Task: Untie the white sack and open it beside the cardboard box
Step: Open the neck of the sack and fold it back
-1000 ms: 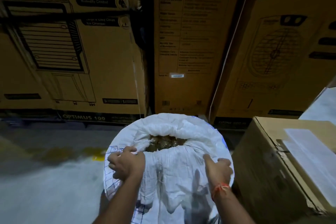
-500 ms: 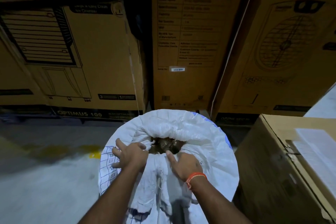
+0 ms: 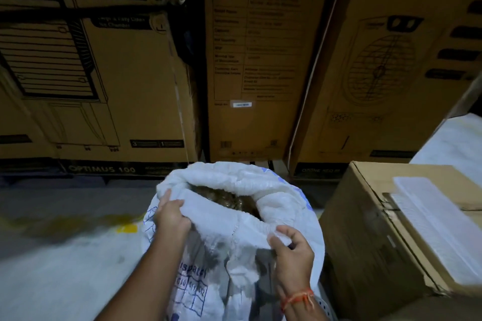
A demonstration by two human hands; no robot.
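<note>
The white woven sack (image 3: 281, 206) stands on the floor right in front of me, its mouth wide open and rolled back, with brownish contents (image 3: 229, 199) showing inside. My left hand (image 3: 170, 215) grips the near left edge of the mouth. My right hand (image 3: 293, 251) pinches the near right edge, an orange thread on its wrist. The cardboard box (image 3: 365, 242) stands directly right of the sack, touching or nearly touching it.
Tall printed cartons (image 3: 260, 60) line the back like a wall. A white flat sheet (image 3: 438, 227) lies on the cardboard box. Grey floor (image 3: 65, 255) with a yellow mark (image 3: 126, 228) stretches to the left of the sack.
The sack's mouth has widened, showing more of the contents. My right hand moved from the middle of the mouth out to the right edge; my left hand lifted the left edge.
</note>
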